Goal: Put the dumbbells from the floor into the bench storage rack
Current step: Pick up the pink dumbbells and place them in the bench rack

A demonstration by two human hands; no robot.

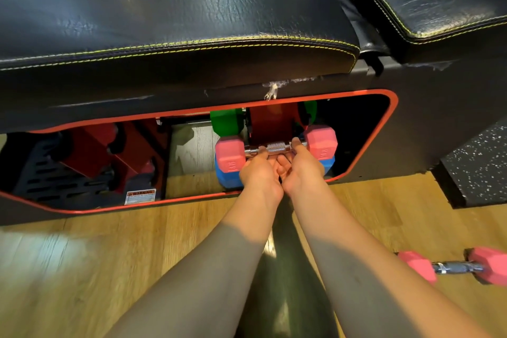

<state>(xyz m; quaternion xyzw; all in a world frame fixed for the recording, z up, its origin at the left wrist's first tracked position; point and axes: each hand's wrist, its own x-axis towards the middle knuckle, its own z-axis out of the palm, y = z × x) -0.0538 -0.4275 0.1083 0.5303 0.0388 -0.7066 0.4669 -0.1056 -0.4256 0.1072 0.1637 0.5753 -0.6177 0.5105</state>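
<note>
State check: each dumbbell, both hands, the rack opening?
pink dumbbell in rack: level at the opening, held by its handle, above the blue one
left hand: grips the handle
right hand: grips the handle
blue dumbbell: stowed, lowest
green dumbbell: stowed, behind the pink one
pink dumbbell on floor: lying loose, untouched
rack opening: open, left side holds no dumbbells

Glossy light wood plank floor (82, 269), black speckled rubber mat (477, 162) at right, soft glare across boards.
</note>
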